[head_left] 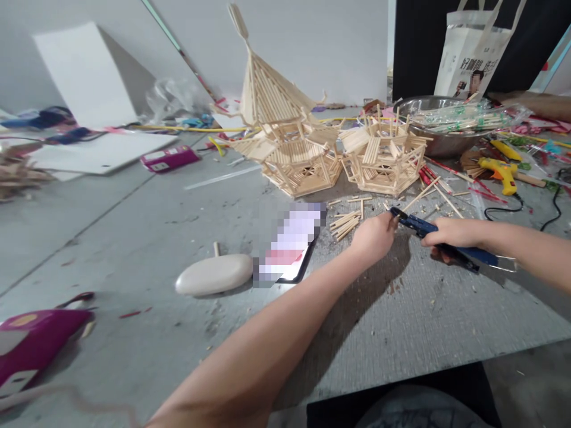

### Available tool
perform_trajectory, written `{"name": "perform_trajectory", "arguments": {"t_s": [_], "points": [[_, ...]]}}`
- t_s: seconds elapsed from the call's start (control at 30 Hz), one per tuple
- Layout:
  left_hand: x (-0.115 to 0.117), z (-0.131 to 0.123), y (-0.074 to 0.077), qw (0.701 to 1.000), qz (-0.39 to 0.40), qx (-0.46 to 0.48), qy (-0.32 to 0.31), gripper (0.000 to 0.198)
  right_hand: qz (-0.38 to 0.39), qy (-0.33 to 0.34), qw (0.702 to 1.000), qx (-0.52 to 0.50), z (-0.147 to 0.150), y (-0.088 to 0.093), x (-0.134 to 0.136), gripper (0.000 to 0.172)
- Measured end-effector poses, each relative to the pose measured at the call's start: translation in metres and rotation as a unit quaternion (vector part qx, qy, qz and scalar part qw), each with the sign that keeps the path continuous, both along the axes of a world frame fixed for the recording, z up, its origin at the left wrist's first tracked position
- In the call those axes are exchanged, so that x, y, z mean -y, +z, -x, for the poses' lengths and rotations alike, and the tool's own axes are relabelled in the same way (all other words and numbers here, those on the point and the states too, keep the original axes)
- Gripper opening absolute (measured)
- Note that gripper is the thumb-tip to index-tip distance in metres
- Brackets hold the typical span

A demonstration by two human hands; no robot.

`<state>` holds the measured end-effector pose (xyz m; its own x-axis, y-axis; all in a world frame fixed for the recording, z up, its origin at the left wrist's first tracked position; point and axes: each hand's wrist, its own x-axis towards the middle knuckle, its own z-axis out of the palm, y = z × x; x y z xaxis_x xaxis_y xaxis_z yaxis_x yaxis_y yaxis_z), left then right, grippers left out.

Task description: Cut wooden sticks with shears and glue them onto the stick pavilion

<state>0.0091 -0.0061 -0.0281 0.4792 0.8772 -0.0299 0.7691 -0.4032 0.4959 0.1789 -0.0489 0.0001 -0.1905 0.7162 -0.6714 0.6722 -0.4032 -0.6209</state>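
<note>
My right hand is wrapped round the dark blue handles of a hand cutter, whose jaws point left. At the jaws my left hand is closed, its fingers pinching a thin wooden stick that slants up to the right past the cutter's head. The fingertips partly hide where stick and blades meet. Just left of that hand lies a small pile of cut sticks. Behind stand two many-sided stick models: a pavilion with a tall pointed roof and a lower one without a peak.
A phone and a pale oval case lie to the left. A steel bowl with wrapped sticks, a yellow glue gun and its cord are at right. Purple boxes and white boards are farther left.
</note>
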Motion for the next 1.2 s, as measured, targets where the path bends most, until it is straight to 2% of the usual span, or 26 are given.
{"name": "perform_trajectory", "arguments": {"t_s": [0.07, 0.13, 0.23, 0.3, 0.43, 0.57, 0.63, 0.7, 0.77, 0.87, 1.0, 1.03, 1.1, 1.17, 1.2], "points": [[0.001, 0.001, 0.002, 0.999, -0.004, 0.033, 0.008, 0.029, -0.019, 0.0, 1.0, 0.008, 0.0, 0.005, 0.002, 0.012], [0.0, 0.002, 0.004, 0.997, -0.01, 0.08, 0.017, 0.027, -0.089, 0.012, 0.994, 0.069, 0.002, 0.008, 0.004, 0.007], [-0.002, 0.004, 0.009, 0.983, -0.015, 0.184, 0.011, 0.027, -0.242, 0.033, 0.953, 0.181, 0.006, 0.01, 0.008, 0.009], [-0.003, 0.005, 0.012, 0.968, -0.007, 0.25, 0.0, 0.028, -0.298, 0.04, 0.932, 0.203, 0.007, 0.01, 0.009, 0.012], [-0.003, 0.005, 0.013, 0.944, 0.028, 0.329, -0.01, 0.029, -0.315, 0.068, 0.931, 0.17, 0.001, 0.01, 0.009, 0.015], [-0.004, 0.006, 0.012, 0.903, 0.125, 0.408, -0.047, 0.03, -0.336, 0.092, 0.93, 0.116, -0.006, 0.015, 0.007, 0.025], [-0.004, 0.008, 0.012, 0.881, 0.175, 0.435, -0.067, 0.033, -0.35, 0.094, 0.923, 0.128, -0.008, 0.017, 0.006, 0.028], [-0.006, 0.01, 0.011, 0.872, 0.191, 0.446, -0.066, 0.034, -0.372, 0.094, 0.907, 0.175, -0.011, 0.017, 0.003, 0.034], [-0.008, 0.011, 0.01, 0.881, 0.162, 0.442, -0.051, 0.032, -0.393, 0.101, 0.884, 0.23, -0.015, 0.011, -0.002, 0.039], [-0.011, 0.014, 0.008, 0.91, 0.065, 0.408, -0.023, 0.024, -0.415, 0.11, 0.85, 0.306, -0.021, -0.006, -0.01, 0.048], [-0.013, 0.016, 0.005, 0.952, -0.048, 0.303, -0.015, 0.021, -0.466, 0.139, 0.793, 0.367, -0.023, -0.03, -0.015, 0.069], [-0.013, 0.016, 0.005, 0.961, -0.065, 0.268, -0.012, 0.022, -0.486, 0.144, 0.78, 0.367, -0.022, -0.032, -0.014, 0.068], [-0.011, 0.016, 0.005, 0.975, -0.095, 0.202, -0.005, 0.026, -0.547, 0.133, 0.748, 0.353, -0.018, -0.029, -0.01, 0.054], [-0.009, 0.016, 0.005, 0.981, -0.12, 0.151, -0.002, 0.028, -0.632, 0.117, 0.692, 0.33, -0.011, -0.019, -0.005, 0.036], [-0.007, 0.015, 0.005, 0.983, -0.128, 0.133, -0.002, 0.028, -0.678, 0.117, 0.651, 0.321, -0.007, -0.013, -0.002, 0.029]]}}
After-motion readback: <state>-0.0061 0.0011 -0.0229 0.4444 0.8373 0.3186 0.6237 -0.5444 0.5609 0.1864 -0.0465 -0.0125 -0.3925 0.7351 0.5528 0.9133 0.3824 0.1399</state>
